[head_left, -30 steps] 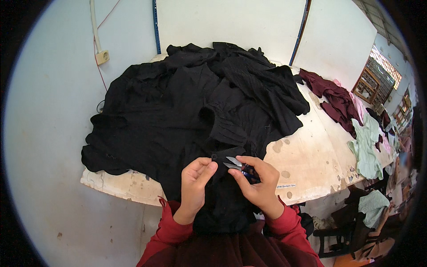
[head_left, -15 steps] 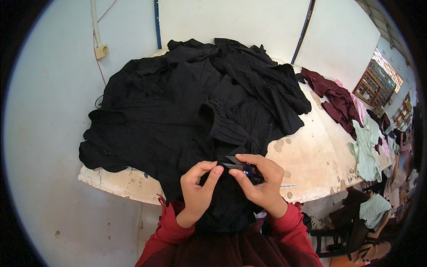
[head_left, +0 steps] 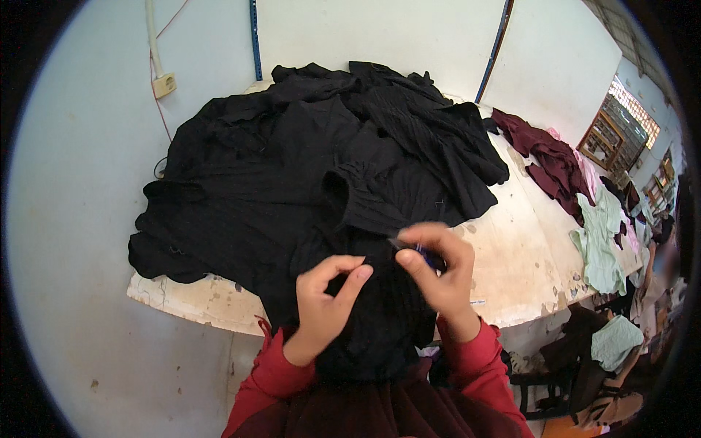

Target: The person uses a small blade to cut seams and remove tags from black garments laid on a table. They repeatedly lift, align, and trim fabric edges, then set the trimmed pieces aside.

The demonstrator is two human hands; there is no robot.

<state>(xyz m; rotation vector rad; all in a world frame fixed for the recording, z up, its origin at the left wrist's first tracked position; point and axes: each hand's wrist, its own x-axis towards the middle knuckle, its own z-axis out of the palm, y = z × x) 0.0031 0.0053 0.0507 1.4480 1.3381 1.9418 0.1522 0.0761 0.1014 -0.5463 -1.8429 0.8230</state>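
Two grips are at work over the black cloth (head_left: 292,160), close together near the front edge of the tabletop (head_left: 518,241). On the left hand (head_left: 321,303) the grip is narrow, thumb and forefinger pinching a small bit of the cloth at their tips. On the right hand (head_left: 442,270) the fingers are curled round snips (head_left: 426,255); blur and the fingers hide how far the blades stand apart. The dark blades lie just beyond the left fingertips, not clearly touching the cloth.

Red sleeves (head_left: 274,376) cover both forearms. Between them the cloth hangs over the front edge; beyond the hands it spreads in a broad, rumpled heap, with a gathered opening (head_left: 338,193) just past the fingers and a pale thread (head_left: 177,250) on its left part.

Stains mark the bare wood to the right. Farther along lie maroon cloth (head_left: 548,157), pink cloth (head_left: 588,175) and a pale green garment (head_left: 602,241). On the left wall is a socket (head_left: 164,85); below, at right, stands a black stool (head_left: 537,387).
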